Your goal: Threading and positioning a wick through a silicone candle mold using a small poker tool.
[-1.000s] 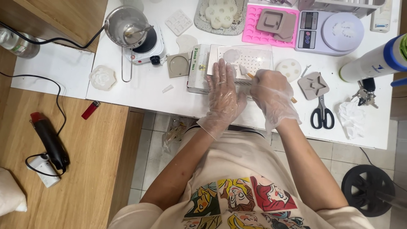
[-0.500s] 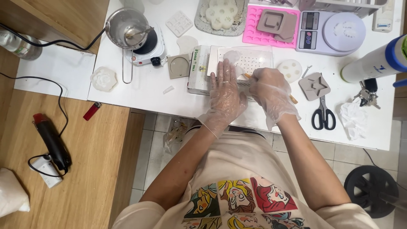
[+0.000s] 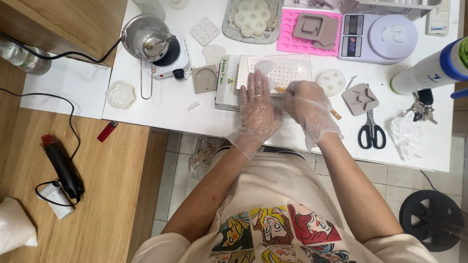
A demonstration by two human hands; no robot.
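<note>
While flat, tray (image 3: 287, 70) lengthwise left-right.

Gloved hands (image 3: 280, 104) on white perforated tray (image 3: 285, 73)

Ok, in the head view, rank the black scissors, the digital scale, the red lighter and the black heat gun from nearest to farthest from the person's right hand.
Measured from the gloved right hand:
1. Black scissors, just to its right on the white table.
2. Digital scale, up and to the right at the table's far edge.
3. Red lighter, far left, on the wooden surface.
4. Black heat gun, farthest, lower left.
</note>
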